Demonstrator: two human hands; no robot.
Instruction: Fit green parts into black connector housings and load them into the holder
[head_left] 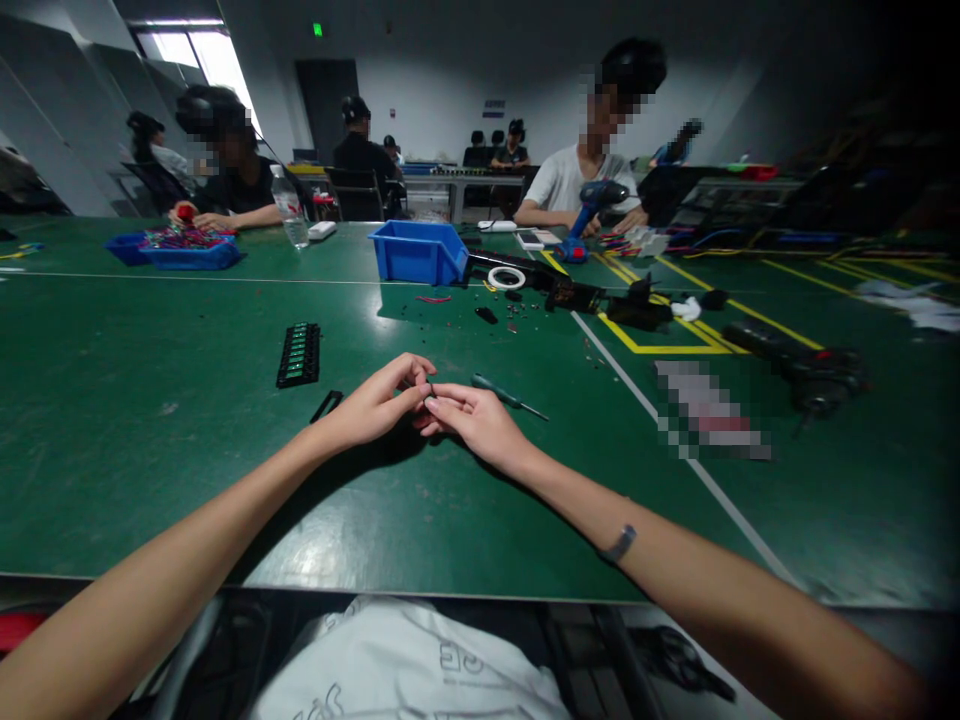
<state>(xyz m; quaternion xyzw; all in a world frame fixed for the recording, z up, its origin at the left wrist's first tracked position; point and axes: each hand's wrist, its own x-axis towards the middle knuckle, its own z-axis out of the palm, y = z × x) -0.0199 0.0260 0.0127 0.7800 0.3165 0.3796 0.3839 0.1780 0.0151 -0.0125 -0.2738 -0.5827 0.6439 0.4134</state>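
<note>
My left hand point(390, 400) and my right hand point(469, 415) meet above the green table, fingertips pinched together. A small dark piece point(430, 388) shows between them, too small and too covered to name. Both hands seem closed on it. Just beyond my right hand lies a screwdriver point(499, 392) with a teal handle, its shaft pointing right. Beside my left wrist rests a black rectangular frame point(326, 406), partly hidden by the forearm. Farther left and back is a black tray point(298, 354) with a row of green pieces in it.
A blue bin point(418, 252) stands ahead, with a white ring point(506, 278) and scattered small parts to its right. A blue drill point(589, 220) stands near a person in white point(577, 180). Another person point(232, 170) works behind blue trays point(191, 250) and a bottle point(289, 207).
</note>
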